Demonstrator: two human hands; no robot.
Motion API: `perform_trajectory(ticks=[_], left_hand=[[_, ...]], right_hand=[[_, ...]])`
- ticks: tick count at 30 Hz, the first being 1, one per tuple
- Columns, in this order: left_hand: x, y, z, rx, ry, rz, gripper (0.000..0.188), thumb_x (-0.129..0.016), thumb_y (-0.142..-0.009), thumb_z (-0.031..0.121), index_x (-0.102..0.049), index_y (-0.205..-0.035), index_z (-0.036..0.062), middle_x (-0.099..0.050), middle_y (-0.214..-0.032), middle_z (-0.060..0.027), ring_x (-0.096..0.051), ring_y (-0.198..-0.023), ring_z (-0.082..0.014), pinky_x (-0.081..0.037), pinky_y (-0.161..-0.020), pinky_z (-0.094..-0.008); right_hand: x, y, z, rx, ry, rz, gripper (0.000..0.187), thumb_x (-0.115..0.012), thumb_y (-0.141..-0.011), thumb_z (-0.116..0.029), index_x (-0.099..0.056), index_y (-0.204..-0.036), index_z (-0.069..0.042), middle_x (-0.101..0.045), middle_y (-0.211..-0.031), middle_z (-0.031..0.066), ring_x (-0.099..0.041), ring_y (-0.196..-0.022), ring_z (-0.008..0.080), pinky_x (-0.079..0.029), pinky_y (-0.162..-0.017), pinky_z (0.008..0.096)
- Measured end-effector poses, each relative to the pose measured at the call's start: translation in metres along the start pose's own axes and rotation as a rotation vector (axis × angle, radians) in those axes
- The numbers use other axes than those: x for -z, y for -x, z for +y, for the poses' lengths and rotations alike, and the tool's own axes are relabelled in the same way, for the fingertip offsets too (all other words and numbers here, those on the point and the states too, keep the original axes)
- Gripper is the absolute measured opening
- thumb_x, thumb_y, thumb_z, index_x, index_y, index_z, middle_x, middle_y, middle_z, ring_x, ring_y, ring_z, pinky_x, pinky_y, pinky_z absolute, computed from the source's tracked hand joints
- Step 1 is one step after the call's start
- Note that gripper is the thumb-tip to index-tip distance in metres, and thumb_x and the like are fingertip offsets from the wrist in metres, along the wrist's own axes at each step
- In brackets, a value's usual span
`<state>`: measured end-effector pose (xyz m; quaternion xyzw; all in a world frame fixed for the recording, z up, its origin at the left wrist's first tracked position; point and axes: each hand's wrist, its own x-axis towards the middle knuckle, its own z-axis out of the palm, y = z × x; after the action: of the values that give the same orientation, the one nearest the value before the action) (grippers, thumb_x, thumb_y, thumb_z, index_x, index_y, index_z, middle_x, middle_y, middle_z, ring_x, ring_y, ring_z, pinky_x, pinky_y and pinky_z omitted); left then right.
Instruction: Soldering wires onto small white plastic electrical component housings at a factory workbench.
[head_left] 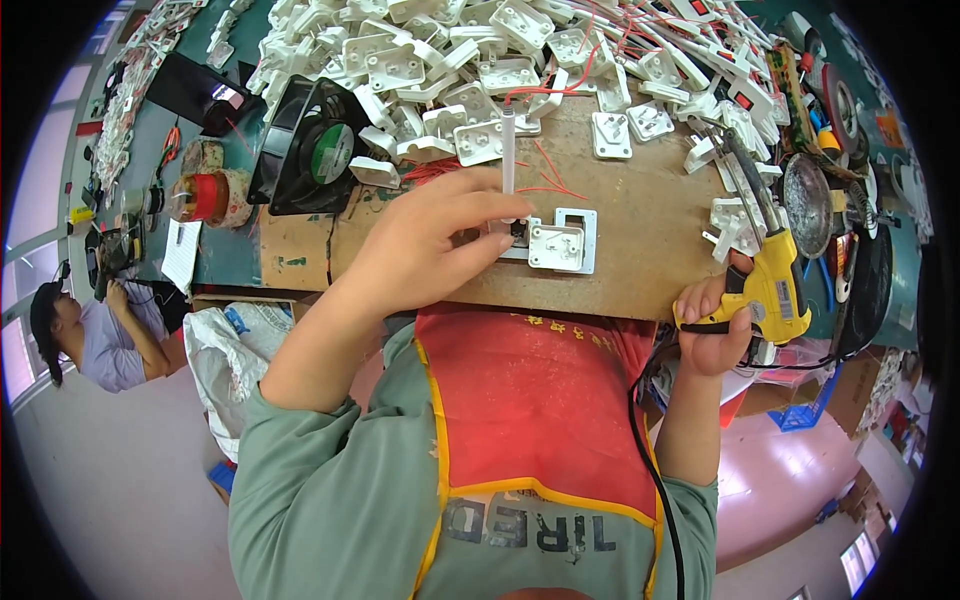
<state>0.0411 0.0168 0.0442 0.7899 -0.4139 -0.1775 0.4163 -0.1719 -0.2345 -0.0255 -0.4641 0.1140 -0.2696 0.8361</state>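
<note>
My left hand [430, 240] reaches over the wooden board with thumb and forefinger closed at the lower end of a slim white tube [508, 150], which has a red wire at its far end. A small dark part shows by the fingertips. Just right of them, a white plug housing [556, 246] with metal pins sits in a pale metal fixture [590, 222]. At the right edge of the board my right hand [715, 310] is wrapped round the handle of a yellow soldering gun [772, 290]. Its long metal end points away from me, beside loose white plug parts [737, 225].
White plug housings [480, 85] lie heaped at the back. Red wires [545, 185] lie behind the fixture. A black fan [310, 150] and a jar with a red band [205, 197] stand left. Tools and a round metal dish [803, 205] crowd the right. Another person [110, 335] sits far left.
</note>
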Motion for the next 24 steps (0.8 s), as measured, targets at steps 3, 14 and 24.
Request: perform_trajectory(ticks=[3,14,24], left_hand=[[0.0,0.017,0.003,0.092,0.078,0.186,0.027,-0.072,-0.08,0.015,-0.066,-0.104,0.0059,-0.064,-0.103,-0.008,-0.063,-0.078,-0.0192,-0.051,-0.066,-0.0303],[-0.007,0.043,-0.011,0.434,0.412,0.18,0.023,-0.074,-0.082,0.01,-0.065,-0.1,0.0001,-0.062,-0.086,-0.0038,-0.056,-0.07,-0.0076,-0.045,-0.061,-0.0222],[-0.04,0.021,0.015,0.286,0.814,0.284,0.008,-0.066,-0.088,0.003,-0.066,-0.096,0.0007,-0.065,-0.093,-0.0035,-0.057,-0.071,-0.0063,-0.046,-0.059,-0.0214]], right_hand=[[-0.002,0.001,0.0,0.017,0.011,-0.015,0.063,-0.054,-0.092,-0.042,-0.036,-0.135,0.001,-0.047,-0.073,0.0023,-0.047,-0.059,0.0125,-0.043,-0.058,0.0289],[-0.005,0.002,-0.005,0.037,0.027,-0.007,0.061,-0.054,-0.092,-0.041,-0.038,-0.134,0.0,-0.047,-0.073,0.0025,-0.047,-0.058,0.0125,-0.043,-0.056,0.0279],[-0.02,0.027,-0.018,-0.031,0.012,0.017,0.072,-0.068,-0.084,-0.046,-0.041,-0.132,0.0,-0.048,-0.067,0.003,-0.049,-0.053,0.0152,-0.045,-0.052,0.0298]])
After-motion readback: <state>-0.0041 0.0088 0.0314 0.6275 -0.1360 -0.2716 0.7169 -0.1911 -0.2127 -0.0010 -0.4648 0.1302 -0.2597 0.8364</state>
